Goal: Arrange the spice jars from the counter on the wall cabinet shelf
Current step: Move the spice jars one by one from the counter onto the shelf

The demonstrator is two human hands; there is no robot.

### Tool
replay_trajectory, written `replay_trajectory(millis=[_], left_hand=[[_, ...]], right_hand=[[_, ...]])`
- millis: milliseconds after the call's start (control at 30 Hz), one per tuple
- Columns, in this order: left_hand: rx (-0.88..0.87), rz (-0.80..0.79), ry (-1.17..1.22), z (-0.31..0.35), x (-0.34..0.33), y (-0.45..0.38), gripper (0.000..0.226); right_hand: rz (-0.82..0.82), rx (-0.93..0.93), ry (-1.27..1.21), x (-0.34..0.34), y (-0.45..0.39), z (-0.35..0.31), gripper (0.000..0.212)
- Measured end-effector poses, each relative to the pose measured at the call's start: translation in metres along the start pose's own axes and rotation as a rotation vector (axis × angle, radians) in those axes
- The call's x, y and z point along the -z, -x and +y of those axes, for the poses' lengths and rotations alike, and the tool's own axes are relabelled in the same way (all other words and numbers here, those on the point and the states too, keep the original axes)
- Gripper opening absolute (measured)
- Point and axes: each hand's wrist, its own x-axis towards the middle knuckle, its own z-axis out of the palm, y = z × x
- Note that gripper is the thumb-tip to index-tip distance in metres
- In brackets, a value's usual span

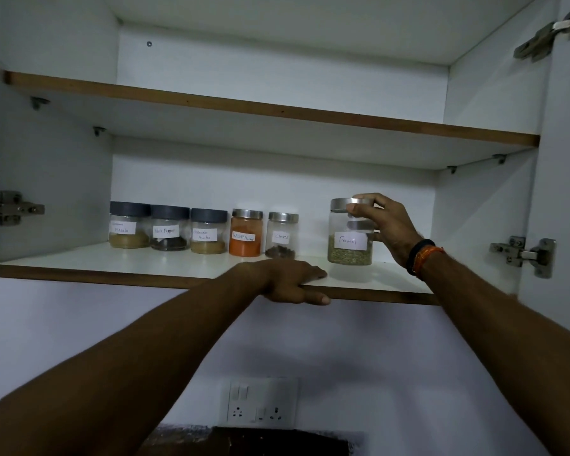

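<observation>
R hand [384,227] gripping Fennel jar [350,236] by lid on shelf [112,263], right of 5 jars; L hand [288,281] clasping shelf edge, thumb under.

I have one view only, from the camera on my head. It sits below the lower shelf [79,263] of the wall cabinet and tilts upward into it, so I see the underside of the upper shelf [277,108] and the cabinet's ceiling. It is near, at arm's reach; both my forearms run up from the bottom corners. The wall socket [260,403] lies low in view.
</observation>
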Motion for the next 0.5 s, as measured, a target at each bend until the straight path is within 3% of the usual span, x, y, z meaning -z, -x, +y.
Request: replay_trajectory(millis=[267,500], left_hand=[[-0.065,0.154,-0.241,-0.001,-0.009,0.001,0.075],[-0.064,0.148,-0.258,-0.002,-0.007,-0.002,0.075]], right_hand=[[-0.055,-0.115,0.046,0.000,-0.032,0.043,0.039],[-0.084,-0.113,0.004,-0.011,-0.052,0.068,0.037]])
